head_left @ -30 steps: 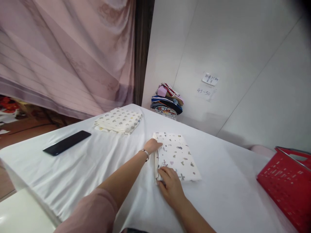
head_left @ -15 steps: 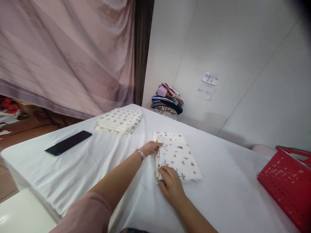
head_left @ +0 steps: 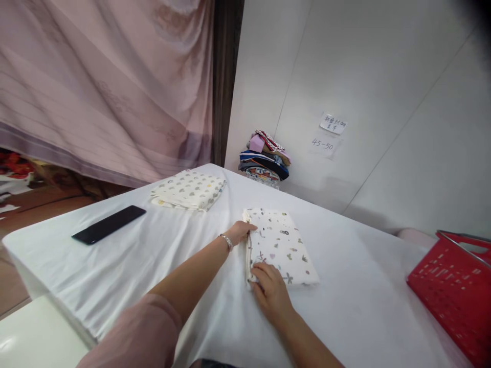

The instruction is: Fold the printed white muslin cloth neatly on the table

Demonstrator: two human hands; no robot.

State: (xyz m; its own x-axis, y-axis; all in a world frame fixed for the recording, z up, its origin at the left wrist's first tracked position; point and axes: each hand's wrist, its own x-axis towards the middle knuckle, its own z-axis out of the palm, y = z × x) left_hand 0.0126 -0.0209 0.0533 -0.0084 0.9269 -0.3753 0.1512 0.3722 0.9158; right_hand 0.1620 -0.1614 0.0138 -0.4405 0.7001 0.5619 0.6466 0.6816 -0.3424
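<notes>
A folded white cloth with small printed figures lies on the white-covered table in front of me. My left hand is closed on the far part of its left edge, the thumb resting on top and the other fingers partly hidden. Closer to me, my right hand pinches the near left corner, with fingers over the upper face and thumb along the side. The layers show as a stacked fold along that left edge. Another folded cloth with a grey heart-like print rests farther back to the left, apart from both hands.
A black phone lies on the left of the table. At the right edge stands a red plastic basket. Beyond the table, a pile of folded fabrics is against the wall. A pink curtain hangs at the left.
My left hand and wrist have shifted very slightly to the right at the cloth's edge. My right hand and the cloth are almost unmoved.
</notes>
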